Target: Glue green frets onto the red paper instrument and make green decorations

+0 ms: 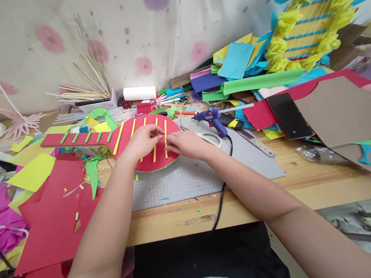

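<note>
A red guitar-shaped cutout (143, 163) lies on the grey cutting mat (195, 179), its neck pointing left. Short green strips (86, 138) cross the neck, and several long yellow strips (118, 139) run over the round body. My left hand (145, 140) is over the body, thumb and fingers pinched at the rightmost yellow strip (165, 127). From the other side, my right hand (188, 144) has its fingertips closed on the same strip, lower down. The fingers partly cover the strip. Close beyond my right hand are scissors (214, 139) and a blue glue gun (212, 119) with its stick inserted.
A metal ruler (255, 143) and a utility knife (232, 121) lie right of the glue gun, whose black cord (221, 206) hangs over the table edge. A phone (289, 115) rests on cardboard (339, 110). Red sheets (51, 207) cover the left. A yellow decorated guitar (308, 25) stands behind.
</note>
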`<action>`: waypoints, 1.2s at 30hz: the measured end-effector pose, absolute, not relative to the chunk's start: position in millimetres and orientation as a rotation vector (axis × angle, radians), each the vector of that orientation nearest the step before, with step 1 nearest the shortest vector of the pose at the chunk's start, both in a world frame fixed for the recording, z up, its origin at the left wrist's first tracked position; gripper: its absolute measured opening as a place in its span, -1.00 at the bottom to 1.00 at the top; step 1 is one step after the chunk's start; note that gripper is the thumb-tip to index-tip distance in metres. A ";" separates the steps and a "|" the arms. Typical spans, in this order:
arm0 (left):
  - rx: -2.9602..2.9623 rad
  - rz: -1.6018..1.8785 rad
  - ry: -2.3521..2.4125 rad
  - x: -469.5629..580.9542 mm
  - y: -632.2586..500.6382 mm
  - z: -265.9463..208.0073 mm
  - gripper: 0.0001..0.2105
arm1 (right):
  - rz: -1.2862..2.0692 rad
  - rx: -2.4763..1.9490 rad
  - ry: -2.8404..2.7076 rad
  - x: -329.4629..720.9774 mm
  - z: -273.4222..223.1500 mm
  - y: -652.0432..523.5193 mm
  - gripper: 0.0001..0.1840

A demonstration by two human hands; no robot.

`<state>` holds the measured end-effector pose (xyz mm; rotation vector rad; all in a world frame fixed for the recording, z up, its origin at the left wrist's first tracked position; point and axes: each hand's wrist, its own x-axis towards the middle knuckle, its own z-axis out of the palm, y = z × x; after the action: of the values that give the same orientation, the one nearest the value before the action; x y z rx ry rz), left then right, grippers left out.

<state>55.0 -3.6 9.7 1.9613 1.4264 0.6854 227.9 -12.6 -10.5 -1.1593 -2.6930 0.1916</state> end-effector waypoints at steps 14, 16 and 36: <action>2.007 0.890 1.394 55.6 -25.2 -14.7 -0.87 | 0.395 -1.037 -2.360 225.5 -46.6 -8.0 -0.71; 2.021 0.818 1.386 57.6 -28.9 -12.3 -0.85 | 0.398 -1.056 -2.315 223.7 -49.8 -7.7 -0.74; 1.669 1.239 1.797 38.2 -12.2 -23.3 -0.72 | 0.852 -1.723 -2.128 358.7 -3.9 -1.4 -0.47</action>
<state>38.2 -12.2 -23.3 1.6690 1.7967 1.2390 358.7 -1.4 -3.9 -1.7226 -2.1277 0.8524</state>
